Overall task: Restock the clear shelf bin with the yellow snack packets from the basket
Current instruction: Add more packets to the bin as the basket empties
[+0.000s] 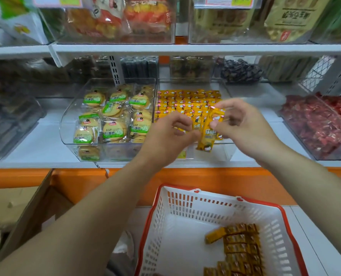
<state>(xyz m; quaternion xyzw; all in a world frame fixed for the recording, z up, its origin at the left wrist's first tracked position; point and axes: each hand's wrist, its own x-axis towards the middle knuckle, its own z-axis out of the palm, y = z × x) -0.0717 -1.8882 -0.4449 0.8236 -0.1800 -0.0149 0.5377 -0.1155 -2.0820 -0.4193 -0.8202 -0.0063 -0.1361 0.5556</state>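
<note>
A person's right hand [243, 126] pinches a yellow snack packet [208, 130] by its upper end between thumb and fingertips, the packet hanging roughly upright over the front of the clear shelf bin [223, 153]. The left hand [169, 134], fingers curled, meets the packet's lower left edge; whether it grips or only touches cannot be told. Behind both hands, rows of stocked packets [187, 100] fill the back of the bin, while the hands hide much of its front. To the left stands a biscuit bin [110, 116] of green-labelled rounds, to the right a bin of red-wrapped sweets [321, 124]. Below the orange shelf edge [215, 182], between the forearms, a white basket [159, 208] with a red rim holds basket packets [241, 248] of the same yellow kind, lined along its right side. A cardboard box [22, 206] sits at lower left.
</note>
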